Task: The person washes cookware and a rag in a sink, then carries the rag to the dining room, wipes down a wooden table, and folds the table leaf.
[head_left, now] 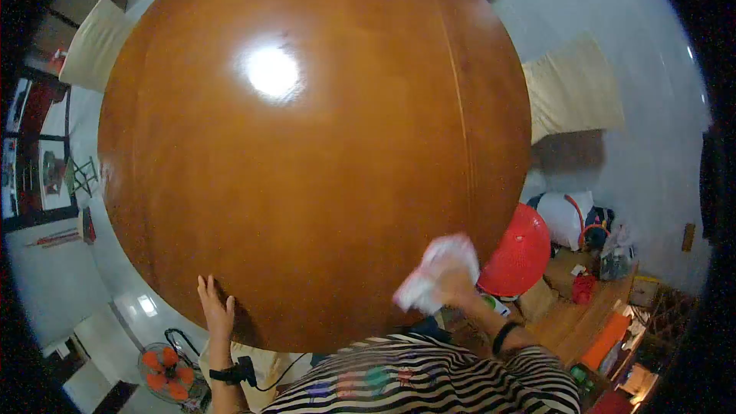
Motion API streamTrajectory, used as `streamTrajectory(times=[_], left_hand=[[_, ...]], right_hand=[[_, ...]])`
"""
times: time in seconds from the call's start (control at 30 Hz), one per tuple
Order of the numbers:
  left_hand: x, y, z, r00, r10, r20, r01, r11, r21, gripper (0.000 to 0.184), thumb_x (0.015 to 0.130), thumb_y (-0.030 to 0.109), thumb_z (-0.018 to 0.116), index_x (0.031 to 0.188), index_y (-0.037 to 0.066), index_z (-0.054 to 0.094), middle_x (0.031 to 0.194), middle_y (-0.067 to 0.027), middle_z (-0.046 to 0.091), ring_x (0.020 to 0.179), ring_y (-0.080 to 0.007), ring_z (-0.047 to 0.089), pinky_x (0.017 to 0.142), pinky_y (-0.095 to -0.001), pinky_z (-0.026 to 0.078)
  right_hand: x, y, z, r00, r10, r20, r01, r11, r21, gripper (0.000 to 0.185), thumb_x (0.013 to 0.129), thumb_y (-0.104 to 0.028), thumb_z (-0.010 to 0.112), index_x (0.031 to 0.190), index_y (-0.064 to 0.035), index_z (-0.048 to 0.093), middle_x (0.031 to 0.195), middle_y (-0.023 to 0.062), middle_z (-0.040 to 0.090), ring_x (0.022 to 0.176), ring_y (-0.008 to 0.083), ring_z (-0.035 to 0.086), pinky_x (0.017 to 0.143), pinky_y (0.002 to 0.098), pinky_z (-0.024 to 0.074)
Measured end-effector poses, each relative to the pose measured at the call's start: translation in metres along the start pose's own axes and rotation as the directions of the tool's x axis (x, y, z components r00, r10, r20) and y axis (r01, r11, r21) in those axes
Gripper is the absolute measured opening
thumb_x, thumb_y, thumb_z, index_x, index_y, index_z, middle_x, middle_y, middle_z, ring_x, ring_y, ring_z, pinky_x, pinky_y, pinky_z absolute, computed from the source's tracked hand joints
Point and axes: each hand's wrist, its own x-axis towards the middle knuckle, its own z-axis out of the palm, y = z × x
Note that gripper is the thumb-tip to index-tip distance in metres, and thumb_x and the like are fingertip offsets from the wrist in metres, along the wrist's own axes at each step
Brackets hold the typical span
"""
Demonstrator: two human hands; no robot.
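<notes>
A large round brown wooden table (307, 184) with a glossy top fills the middle of the head view. At its near right edge, my right hand (456, 286) presses a white and pink cloth (441, 261) on the tabletop. The cloth is bunched and slightly blurred, and it hides part of my fingers. My left hand (216, 310) is at the near left edge of the table, fingers stretched out, holding nothing. A dark band circles each wrist, and a cable runs from the left one.
Cream-covered chairs (579, 92) stand around the table. Close by my right arm is a red round stool or lid (520, 251), with bags (566, 215) behind it. A fan with orange blades (165, 372) stands at lower left. Shelves with clutter line the lower right.
</notes>
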Motion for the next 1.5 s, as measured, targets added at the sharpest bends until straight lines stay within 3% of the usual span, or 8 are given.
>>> streamTrajectory(times=[0.1, 0.33, 0.47, 0.63, 0.9, 1.03, 1.33, 1.5], left_hand=[[0.01, 0.07, 0.003, 0.99, 0.138, 0.039, -0.142, 0.985, 0.099, 0.071, 0.073, 0.002, 0.064, 0.136, 0.01, 0.032, 0.146, -0.0188, 0.018, 0.131, -0.0426, 0.021, 0.106, -0.0463, 0.023], [-0.03, 0.193, 0.063, 0.979, 0.178, 0.099, -0.188, 0.977, 0.097, 0.065, 0.078, 0.006, 0.061, 0.136, 0.008, 0.033, 0.145, -0.0211, 0.017, 0.13, -0.0445, 0.022, 0.106, -0.0476, 0.023], [-0.063, 0.24, 0.111, 0.975, 0.172, 0.141, -0.19, 0.974, 0.126, 0.066, 0.079, 0.01, 0.061, 0.137, 0.01, 0.031, 0.145, -0.0226, 0.015, 0.129, -0.048, 0.02, 0.105, -0.0493, 0.022], [-0.077, 0.269, 0.127, 0.975, 0.093, 0.202, -0.117, 0.987, 0.111, 0.068, 0.081, 0.014, 0.061, 0.14, 0.012, 0.026, 0.146, -0.0222, 0.012, 0.129, -0.0502, 0.017, 0.105, -0.0516, 0.023], [-0.08, 0.279, 0.138, 0.981, 0.126, 0.146, -0.138, 0.987, 0.077, 0.077, 0.075, 0.012, 0.066, 0.14, 0.012, 0.024, 0.145, -0.0259, 0.01, 0.128, -0.0527, 0.015, 0.105, -0.0531, 0.022], [-0.08, 0.276, 0.142, 0.985, 0.096, 0.142, -0.109, 0.99, 0.086, 0.077, 0.075, 0.012, 0.066, 0.14, 0.01, 0.024, 0.145, -0.027, 0.009, 0.128, -0.0535, 0.013, 0.105, -0.0537, 0.021], [-0.089, 0.33, 0.152, 0.987, -0.119, 0.111, 0.12, 0.993, 0.0, 0.075, 0.077, 0.009, 0.064, 0.14, 0.01, 0.025, 0.146, -0.0231, 0.009, 0.131, -0.0488, 0.012, 0.107, -0.05, 0.02], [-0.108, 0.395, 0.172, 0.925, -0.358, 0.128, 0.362, 0.932, -0.003, 0.076, 0.078, 0.008, 0.063, 0.141, 0.01, 0.022, 0.147, -0.0214, 0.007, 0.133, -0.0452, 0.011, 0.107, -0.0483, 0.019]], right_hand=[[0.026, 0.097, -0.039, 0.675, -0.247, -0.695, 0.106, 0.965, -0.24, 0.058, 0.073, -0.032, 0.064, 0.127, -0.0199, 0.046, 0.139, 0.014, 0.033, 0.129, 0.0345, 0.028, 0.104, 0.0529, 0.0202], [0.063, 0.166, -0.106, 0.709, -0.45, -0.542, 0.356, 0.893, -0.276, 0.065, 0.073, -0.037, 0.063, 0.133, -0.0257, 0.04, 0.145, 0.0059, 0.028, 0.135, 0.0303, 0.021, 0.105, 0.0549, 0.0161], [0.126, 0.238, -0.172, 0.44, -0.543, -0.715, 0.384, 0.834, -0.396, 0.059, 0.078, -0.037, 0.059, 0.132, -0.0199, 0.042, 0.144, 0.0088, 0.03, 0.132, 0.0307, 0.027, 0.105, 0.052, 0.0189], [0.178, 0.279, -0.23, 0.306, -0.119, -0.945, -0.141, 0.975, -0.169, 0.053, 0.086, -0.04, 0.047, 0.134, -0.017, 0.04, 0.143, 0.01, 0.032, 0.129, 0.0299, 0.031, 0.105, 0.0536, 0.0184], [0.003, 0.184, -0.037, 0.765, -0.288, -0.576, 0.293, 0.952, -0.087, 0.06, 0.081, -0.033, 0.054, 0.137, -0.0216, 0.036, 0.145, 0.0101, 0.027, 0.134, 0.0324, 0.022, 0.107, 0.0539, 0.0112], [0.009, 0.215, -0.05, 0.605, -0.573, -0.553, 0.613, 0.778, -0.137, 0.06, 0.078, -0.036, 0.058, 0.134, -0.0233, 0.041, 0.144, 0.0093, 0.03, 0.132, 0.0315, 0.028, 0.106, 0.056, 0.0134], [0.173, 0.329, -0.283, 0.565, -0.355, -0.745, 0.15, 0.932, -0.33, 0.062, 0.081, -0.038, 0.054, 0.135, -0.013, 0.037, 0.144, 0.0122, 0.028, 0.135, 0.0297, 0.021, 0.109, 0.0472, 0.0141], [0.318, 0.368, -0.401, 0.32, -0.36, -0.876, -0.028, 0.921, -0.388, 0.058, 0.087, -0.041, 0.047, 0.136, -0.0136, 0.035, 0.143, 0.0111, 0.03, 0.132, 0.0303, 0.027, 0.104, 0.0504, 0.0213]])
